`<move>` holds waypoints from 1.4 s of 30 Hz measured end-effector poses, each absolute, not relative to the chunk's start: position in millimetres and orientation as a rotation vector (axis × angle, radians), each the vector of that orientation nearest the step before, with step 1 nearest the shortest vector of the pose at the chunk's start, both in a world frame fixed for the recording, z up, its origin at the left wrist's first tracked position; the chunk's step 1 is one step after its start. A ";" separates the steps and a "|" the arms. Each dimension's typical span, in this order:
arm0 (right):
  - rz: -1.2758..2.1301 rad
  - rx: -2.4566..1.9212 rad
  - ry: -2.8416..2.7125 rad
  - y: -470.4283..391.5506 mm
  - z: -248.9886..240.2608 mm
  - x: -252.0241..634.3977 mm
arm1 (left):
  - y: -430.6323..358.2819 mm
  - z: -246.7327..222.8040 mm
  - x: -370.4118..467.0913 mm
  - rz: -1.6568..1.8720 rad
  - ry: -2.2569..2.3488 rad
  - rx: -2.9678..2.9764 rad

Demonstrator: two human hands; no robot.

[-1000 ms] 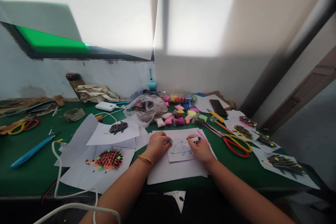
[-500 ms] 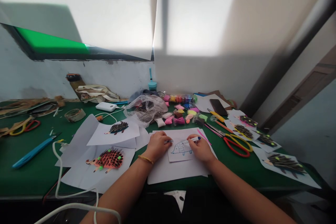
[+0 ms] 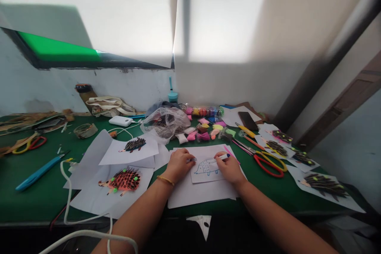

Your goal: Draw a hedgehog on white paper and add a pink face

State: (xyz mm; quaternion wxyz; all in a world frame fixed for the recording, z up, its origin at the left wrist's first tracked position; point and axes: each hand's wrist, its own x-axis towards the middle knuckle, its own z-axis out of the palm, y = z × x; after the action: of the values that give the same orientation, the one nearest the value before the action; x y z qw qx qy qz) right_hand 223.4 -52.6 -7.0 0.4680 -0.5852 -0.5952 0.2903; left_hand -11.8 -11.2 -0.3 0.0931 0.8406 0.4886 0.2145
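Note:
My right hand [image 3: 228, 168] is closed round a white marker [image 3: 225, 156] with a dark blue end. Its tip points left, at the body of a hedgehog drawn in blue outline on a small sheet of paper [image 3: 199, 178]. Short blue marks cover the front part of the body. At the sheet's left edge rests my left hand [image 3: 179, 164], fingers curled together around something small and pale that I cannot make out. Under the small sheet lie larger white sheets [image 3: 181, 198], with a pink strip [image 3: 228, 150] at their upper right.
Red-and-yellow scissors [image 3: 269, 164] lie right of the paper. Finished hedgehog pictures [image 3: 127, 180] lie on both sides. Behind are colourful clay packets [image 3: 203, 136], a plastic bag [image 3: 166, 121] and a phone [image 3: 247, 121]. A white cable [image 3: 68, 194] runs at left, near a blue cutter [image 3: 41, 172].
My right hand has shifted slightly to the right with the marker, and its tip sits further along the hedgehog's body. My left hand stays in place.

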 end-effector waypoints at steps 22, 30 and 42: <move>0.623 -1.507 -1.418 -56.3 0.8 227.6 | -11.4 -0.9 -12.5 0.666 1.431 2.511; 0.694 -1.497 -1.428 -59.8 -5.3 232.4 | -11.6 0.2 -12.5 0.641 1.433 2.507; 0.649 -1.502 -1.618 -63.2 -0.7 226.0 | -10.4 -1.5 -11.7 0.668 1.430 2.520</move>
State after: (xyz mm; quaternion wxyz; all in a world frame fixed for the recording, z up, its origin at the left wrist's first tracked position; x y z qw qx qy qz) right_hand 226.0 -63.2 -0.7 0.4083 -0.5958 -0.6419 0.2574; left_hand -11.7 -10.4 -1.5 0.0839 0.8445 0.4793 0.2238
